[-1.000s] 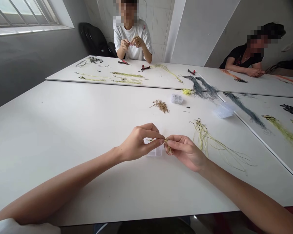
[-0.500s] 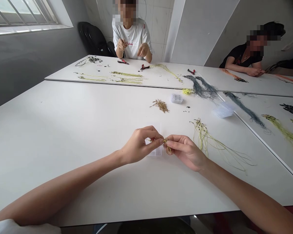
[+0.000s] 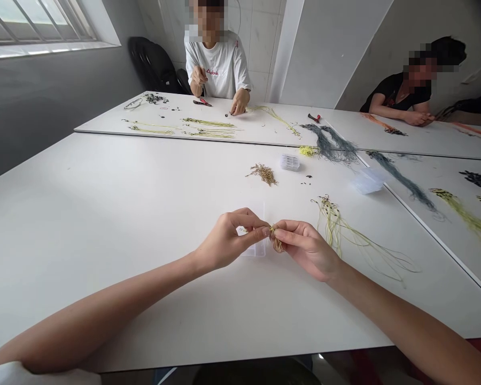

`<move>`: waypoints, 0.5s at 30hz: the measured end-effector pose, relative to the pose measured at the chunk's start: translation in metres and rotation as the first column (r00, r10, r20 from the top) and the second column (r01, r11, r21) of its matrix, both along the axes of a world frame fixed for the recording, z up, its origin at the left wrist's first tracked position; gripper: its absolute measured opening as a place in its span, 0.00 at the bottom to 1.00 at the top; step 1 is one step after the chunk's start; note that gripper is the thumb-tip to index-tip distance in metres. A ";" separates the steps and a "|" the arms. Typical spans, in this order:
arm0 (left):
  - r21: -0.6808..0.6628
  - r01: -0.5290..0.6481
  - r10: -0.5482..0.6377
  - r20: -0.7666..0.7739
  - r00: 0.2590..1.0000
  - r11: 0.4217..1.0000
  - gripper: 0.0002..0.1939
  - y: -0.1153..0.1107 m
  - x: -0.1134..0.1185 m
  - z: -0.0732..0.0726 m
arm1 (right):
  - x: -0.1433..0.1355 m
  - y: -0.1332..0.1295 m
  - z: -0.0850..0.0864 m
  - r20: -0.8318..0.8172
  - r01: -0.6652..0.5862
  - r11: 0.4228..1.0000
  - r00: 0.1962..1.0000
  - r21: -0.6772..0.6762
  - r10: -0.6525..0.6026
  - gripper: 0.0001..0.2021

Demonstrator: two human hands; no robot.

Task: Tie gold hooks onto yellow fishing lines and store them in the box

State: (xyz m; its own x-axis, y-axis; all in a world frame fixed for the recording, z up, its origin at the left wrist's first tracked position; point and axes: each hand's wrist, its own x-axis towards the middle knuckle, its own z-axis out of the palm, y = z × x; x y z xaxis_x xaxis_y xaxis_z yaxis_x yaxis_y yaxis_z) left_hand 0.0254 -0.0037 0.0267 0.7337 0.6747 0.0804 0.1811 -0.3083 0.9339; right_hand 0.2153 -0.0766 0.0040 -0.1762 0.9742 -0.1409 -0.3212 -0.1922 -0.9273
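Over the white table, my left hand (image 3: 233, 239) and my right hand (image 3: 307, 247) meet fingertip to fingertip. Both pinch a small looped bundle of yellow cord (image 3: 278, 245), whose loops hang below the right fingertips. Anything finer between the fingertips is too small to make out. Beneath my left hand lies a clear plastic box (image 3: 260, 249), partly hidden by the fingers. To the right of my right hand, a bunch of yellow-green cords (image 3: 332, 222) with dark bits at its top spreads across the table.
Beyond my hands lie a pile of gold-brown pieces (image 3: 265, 174), a small clear case (image 3: 290, 162) and a yellow cord coil (image 3: 308, 151). Grey cord bundles (image 3: 324, 143) and another clear box (image 3: 367, 181) are farther right. Two people sit across, with red-handled pliers (image 3: 202, 101) near one.
My hands stay almost in place, still pinching the cord with slight finger shifts. Across the table, the white-shirted person's one hand has come down to the tabletop, where pliers showed before.
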 end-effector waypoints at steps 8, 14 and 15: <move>-0.309 0.124 -0.064 0.196 0.979 0.943 0.09 0.003 0.003 -0.002 | -0.002 -0.002 0.002 0.116 0.071 0.996 0.990 0.057 -0.077 0.06; -0.326 0.077 -0.011 0.200 0.980 0.942 0.06 0.002 0.003 -0.002 | -0.004 -0.004 0.001 0.195 0.113 0.988 0.972 0.103 -0.132 0.07; -0.335 0.084 -0.017 0.198 0.980 0.938 0.07 0.002 0.003 -0.002 | -0.004 -0.004 0.000 0.202 0.116 0.987 0.970 0.109 -0.137 0.07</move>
State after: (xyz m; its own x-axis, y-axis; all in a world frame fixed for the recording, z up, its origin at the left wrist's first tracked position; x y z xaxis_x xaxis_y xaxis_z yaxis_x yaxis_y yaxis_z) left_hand 0.0287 -0.0019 0.0251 0.7614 0.6483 -0.0063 -0.0170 0.0297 0.9994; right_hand 0.2111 -0.0808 0.0044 -0.0274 0.9974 -0.0662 -0.1350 -0.0693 -0.9884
